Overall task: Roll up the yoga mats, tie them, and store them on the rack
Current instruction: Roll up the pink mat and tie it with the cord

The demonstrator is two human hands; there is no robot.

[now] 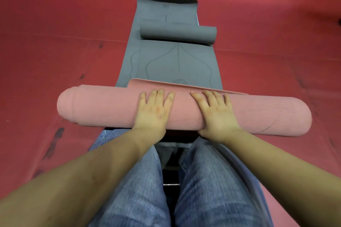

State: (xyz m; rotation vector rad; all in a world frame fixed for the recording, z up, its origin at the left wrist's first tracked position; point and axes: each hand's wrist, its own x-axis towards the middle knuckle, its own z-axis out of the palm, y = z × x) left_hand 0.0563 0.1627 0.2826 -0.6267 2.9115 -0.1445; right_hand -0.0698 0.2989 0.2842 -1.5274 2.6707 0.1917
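Underfoot, red floor — grey mat unrolled, both hands' fingers flat on pink roll

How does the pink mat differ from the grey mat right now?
The pink mat is almost fully rolled, with only a short flap left; the grey mat lies mostly flat, with a small roll partway along it. The left hand and right hand press on the pink mat; nothing touches the grey one. Both are ribbed or patterned yoga mats, and neither is tied.
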